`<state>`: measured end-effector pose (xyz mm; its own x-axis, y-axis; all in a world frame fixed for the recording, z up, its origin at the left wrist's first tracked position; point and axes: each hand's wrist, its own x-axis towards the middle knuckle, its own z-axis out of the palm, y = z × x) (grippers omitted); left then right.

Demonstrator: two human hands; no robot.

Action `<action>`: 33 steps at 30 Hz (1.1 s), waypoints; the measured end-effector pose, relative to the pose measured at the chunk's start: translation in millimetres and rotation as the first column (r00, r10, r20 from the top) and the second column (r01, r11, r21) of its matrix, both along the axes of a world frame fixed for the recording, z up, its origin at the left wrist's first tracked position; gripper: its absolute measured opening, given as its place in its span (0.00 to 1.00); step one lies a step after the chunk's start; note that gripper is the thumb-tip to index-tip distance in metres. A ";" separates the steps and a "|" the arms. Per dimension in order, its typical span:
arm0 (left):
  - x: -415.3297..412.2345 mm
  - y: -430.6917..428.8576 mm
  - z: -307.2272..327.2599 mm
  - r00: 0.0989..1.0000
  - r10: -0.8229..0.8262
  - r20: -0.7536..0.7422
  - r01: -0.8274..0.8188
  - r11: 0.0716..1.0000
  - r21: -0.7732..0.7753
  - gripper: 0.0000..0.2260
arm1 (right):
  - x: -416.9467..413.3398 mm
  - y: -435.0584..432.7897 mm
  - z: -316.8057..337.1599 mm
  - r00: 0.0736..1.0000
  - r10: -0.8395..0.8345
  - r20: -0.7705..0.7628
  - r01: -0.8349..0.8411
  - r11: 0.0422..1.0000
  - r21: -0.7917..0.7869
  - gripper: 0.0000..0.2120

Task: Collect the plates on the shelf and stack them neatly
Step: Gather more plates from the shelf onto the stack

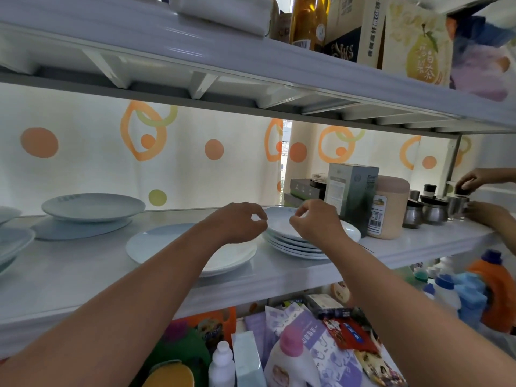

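Plate stack (pixel 293 248) just under left hand (pixel 237 222) and right hand (pixel 315 223), both loosely curled, empty.

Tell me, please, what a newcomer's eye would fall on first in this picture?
Two bare forearms reach up the middle, with the left hand and right hand, both curled, at either side of a stack of white plates on the middle shelf; whether they grip it cannot be told. More plates lie to the left: a large plate beside the stack and a pair of plates farther back. Behind hangs a curtain with orange dots and rings.
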<state>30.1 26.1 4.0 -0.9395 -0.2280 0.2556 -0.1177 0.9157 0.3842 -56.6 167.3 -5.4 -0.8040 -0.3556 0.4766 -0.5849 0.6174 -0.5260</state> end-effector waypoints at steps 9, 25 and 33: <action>51.5 -72.8 2.6 0.965 0.257 -0.059 -0.257 0.966 -0.001 0.13 | 24.8 -53.4 -11.0 0.986 0.146 0.083 -0.151 0.987 0.050 0.13; 92.0 -140.6 -27.6 0.853 0.517 -0.079 -0.509 0.855 0.099 0.10 | 26.7 -75.1 -32.7 0.973 0.048 0.226 -0.108 0.959 0.263 0.10; 87.1 -144.2 -34.1 0.841 0.531 -0.103 -0.488 0.827 0.278 0.10 | 19.6 -75.8 -39.4 0.977 0.054 0.207 -0.080 0.990 0.119 0.01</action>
<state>117.2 -118.1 -30.0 -0.6194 -0.7345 0.2773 -0.4567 0.6244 0.6337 -36.9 91.5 -44.8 -0.8515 -0.4585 0.2544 -0.5165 0.6493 -0.5583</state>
